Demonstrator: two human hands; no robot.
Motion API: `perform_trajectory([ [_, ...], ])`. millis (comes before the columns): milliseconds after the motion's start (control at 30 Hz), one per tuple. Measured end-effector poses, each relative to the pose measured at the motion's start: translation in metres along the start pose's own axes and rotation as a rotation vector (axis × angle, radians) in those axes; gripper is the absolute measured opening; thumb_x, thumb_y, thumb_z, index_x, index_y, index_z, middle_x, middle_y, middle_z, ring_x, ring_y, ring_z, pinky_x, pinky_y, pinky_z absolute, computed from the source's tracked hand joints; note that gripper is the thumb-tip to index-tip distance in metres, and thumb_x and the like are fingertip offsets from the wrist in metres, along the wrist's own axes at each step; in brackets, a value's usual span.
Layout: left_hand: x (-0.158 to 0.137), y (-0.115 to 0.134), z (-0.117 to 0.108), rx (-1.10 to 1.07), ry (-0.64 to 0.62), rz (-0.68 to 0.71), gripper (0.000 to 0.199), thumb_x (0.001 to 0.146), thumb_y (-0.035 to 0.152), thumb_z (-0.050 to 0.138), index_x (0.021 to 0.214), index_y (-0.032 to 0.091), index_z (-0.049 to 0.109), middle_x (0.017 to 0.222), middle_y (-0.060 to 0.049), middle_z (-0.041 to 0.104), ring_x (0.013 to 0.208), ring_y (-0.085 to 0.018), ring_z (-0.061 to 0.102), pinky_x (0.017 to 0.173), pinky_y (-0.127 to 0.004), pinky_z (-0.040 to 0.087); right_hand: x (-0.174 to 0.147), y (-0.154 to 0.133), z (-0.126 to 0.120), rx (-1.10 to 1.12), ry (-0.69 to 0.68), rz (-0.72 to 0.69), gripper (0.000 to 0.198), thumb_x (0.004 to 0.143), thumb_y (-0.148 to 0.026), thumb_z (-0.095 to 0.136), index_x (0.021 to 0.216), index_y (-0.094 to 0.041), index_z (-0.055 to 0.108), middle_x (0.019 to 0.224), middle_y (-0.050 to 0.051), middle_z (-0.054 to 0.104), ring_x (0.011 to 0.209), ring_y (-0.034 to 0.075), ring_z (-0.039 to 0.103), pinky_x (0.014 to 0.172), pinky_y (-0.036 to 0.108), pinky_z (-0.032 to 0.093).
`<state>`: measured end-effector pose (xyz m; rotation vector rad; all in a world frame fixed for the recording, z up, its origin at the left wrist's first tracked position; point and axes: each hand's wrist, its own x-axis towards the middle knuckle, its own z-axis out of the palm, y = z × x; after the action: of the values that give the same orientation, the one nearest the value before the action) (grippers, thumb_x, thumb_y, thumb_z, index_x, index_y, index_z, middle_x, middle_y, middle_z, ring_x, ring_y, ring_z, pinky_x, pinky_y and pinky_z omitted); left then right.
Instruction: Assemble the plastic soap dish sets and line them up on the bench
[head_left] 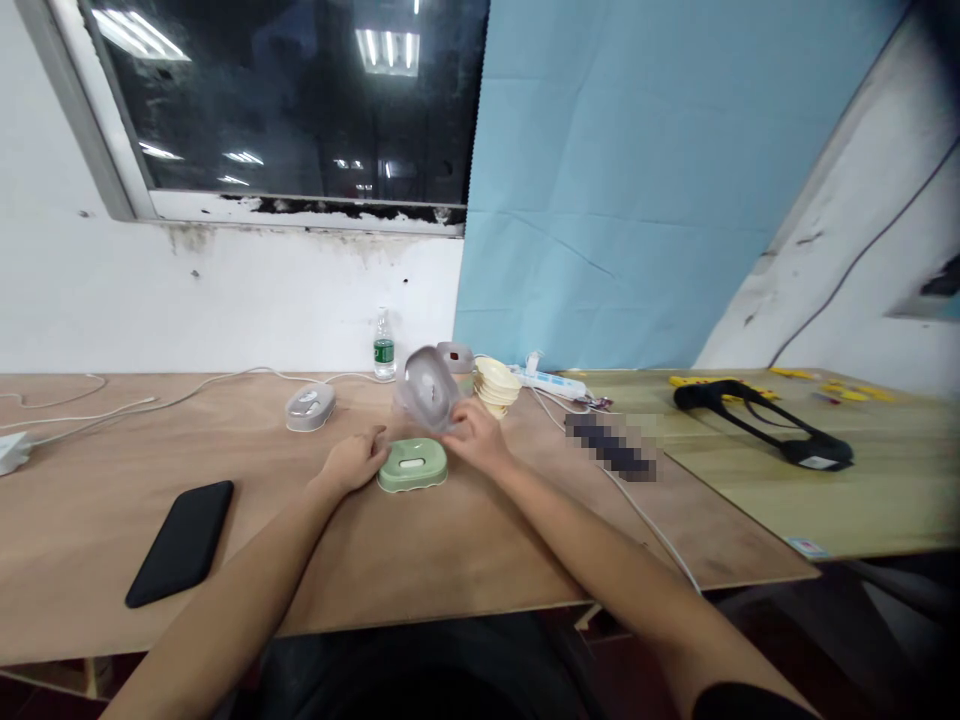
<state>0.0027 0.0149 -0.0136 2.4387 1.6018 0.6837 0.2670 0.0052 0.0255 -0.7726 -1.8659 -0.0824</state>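
Observation:
A pale green, rounded plastic soap-box-like piece (pixel 412 470) lies on the table in front of me, with a white slot-like mark on top. My left hand (pixel 354 462) is at its left edge, fingers bent against it. My right hand (pixel 478 437) pinches the lower right edge of a translucent grey cover (pixel 429 385), which is tilted up above and behind the green piece. Behind the cover stands another greyish, rounded piece (pixel 456 356), partly hidden. A stack of cream-coloured pieces (pixel 496 383) is just beyond my right hand.
A grey-and-white rounded box (pixel 310 407) sits to the left. A black phone-like slab (pixel 180 543) lies nearer me. At the back are a water bottle (pixel 384 345) and a power strip (pixel 551 382) with cables. A black strap-like device (pixel 765 425) rests at the right.

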Motion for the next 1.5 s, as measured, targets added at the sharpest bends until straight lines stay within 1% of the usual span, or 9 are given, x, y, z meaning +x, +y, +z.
perform_trajectory([
  [167, -0.001, 0.007, -0.003, -0.17, 0.204, 0.154, 0.048, 0.087, 0.043, 0.049, 0.126, 0.017, 0.047, 0.105, -0.011, 0.063, 0.089, -0.024, 0.062, 0.077, -0.036, 0.048, -0.038, -0.025, 0.013, 0.175, -0.092, -0.02, 0.031, 0.069, -0.037, 0.074, 0.084, -0.022, 0.052, 0.084, 0.004, 0.059, 0.079, 0.019, 0.058, 0.071, 0.033, 0.048],
  [333, -0.003, 0.015, -0.013, -0.381, 0.371, 0.262, 0.061, 0.084, 0.042, 0.056, 0.137, 0.018, 0.037, 0.123, -0.014, 0.055, 0.083, -0.018, 0.059, 0.076, -0.035, 0.05, -0.029, -0.031, 0.026, 0.501, 0.0, 0.347, 0.031, 0.082, -0.047, 0.058, 0.097, -0.022, 0.05, 0.075, 0.0, 0.058, 0.061, 0.014, 0.057, 0.054, 0.027, 0.046],
  [433, -0.001, 0.015, -0.011, -0.617, 0.44, 0.21, 0.046, 0.087, 0.045, 0.052, 0.123, 0.017, 0.05, 0.104, -0.009, 0.062, 0.075, -0.016, 0.06, 0.071, -0.031, 0.05, -0.023, -0.026, 0.028, 0.734, 0.093, 0.568, 0.033, 0.084, -0.054, 0.053, 0.093, -0.023, 0.047, 0.057, -0.006, 0.053, 0.045, 0.012, 0.053, 0.043, 0.023, 0.041],
  [567, 0.001, 0.02, -0.006, -0.934, 0.358, 0.08, 0.051, 0.09, 0.052, 0.045, 0.123, 0.014, 0.048, 0.07, 0.0, 0.059, 0.053, -0.012, 0.054, 0.052, -0.024, 0.045, -0.02, -0.016, 0.026, 0.92, 0.086, 0.793, 0.038, 0.079, -0.06, 0.056, 0.086, -0.024, 0.045, 0.044, -0.01, 0.046, 0.03, 0.011, 0.042, 0.03, 0.022, 0.034],
  [767, -0.002, 0.025, -0.01, -0.732, 0.239, 0.02, 0.06, 0.085, 0.052, 0.055, 0.129, 0.012, 0.051, 0.058, 0.003, 0.055, 0.054, -0.012, 0.053, 0.055, -0.024, 0.043, -0.019, -0.014, 0.024, 1.026, 0.017, 0.971, 0.04, 0.074, -0.058, 0.063, 0.078, -0.025, 0.041, 0.045, -0.011, 0.044, 0.027, 0.007, 0.033, 0.025, 0.019, 0.028],
  [967, -0.003, 0.022, -0.015, -0.513, 0.222, 0.026, 0.062, 0.087, 0.054, 0.048, 0.136, 0.015, 0.046, 0.08, -0.002, 0.066, 0.066, -0.015, 0.059, 0.067, -0.028, 0.047, -0.019, -0.006, 0.025, 0.97, 0.077, 0.902, 0.036, 0.075, -0.055, 0.062, 0.084, -0.024, 0.046, 0.052, -0.009, 0.048, 0.035, 0.009, 0.041, 0.036, 0.023, 0.042],
  [1100, -0.004, 0.021, -0.015, -0.363, 0.138, 0.066, 0.059, 0.089, 0.054, 0.043, 0.134, 0.015, 0.048, 0.099, -0.007, 0.067, 0.077, -0.017, 0.062, 0.075, -0.031, 0.049, -0.019, 0.011, 0.012, 0.716, 0.139, 0.683, 0.032, 0.074, -0.049, 0.065, 0.087, -0.023, 0.05, 0.07, -0.004, 0.055, 0.055, 0.011, 0.053, 0.057, 0.027, 0.051],
  [1300, -0.003, 0.016, -0.012, -0.163, 0.021, 0.157, 0.055, 0.087, 0.055, 0.045, 0.123, 0.016, 0.058, 0.122, -0.011, 0.061, 0.108, -0.026, 0.058, 0.095, -0.037, 0.044, -0.029, 0.039, -0.01, 0.153, -0.111, 0.378, 0.026, 0.08, -0.044, 0.061, 0.079, -0.019, 0.056, 0.078, 0.001, 0.054, 0.071, 0.015, 0.051, 0.065, 0.028, 0.043],
  [1500, 0.0, 0.008, -0.007, -0.112, -0.117, 0.219, 0.048, 0.081, 0.029, 0.05, 0.127, 0.015, 0.056, 0.128, -0.01, 0.059, 0.115, -0.026, 0.056, 0.101, -0.036, 0.041, -0.031, 0.058, -0.014, 0.025, -0.16, 0.337, 0.034, 0.086, -0.048, 0.052, 0.069, -0.019, 0.056, 0.072, 0.001, 0.054, 0.071, 0.016, 0.052, 0.066, 0.028, 0.04],
])
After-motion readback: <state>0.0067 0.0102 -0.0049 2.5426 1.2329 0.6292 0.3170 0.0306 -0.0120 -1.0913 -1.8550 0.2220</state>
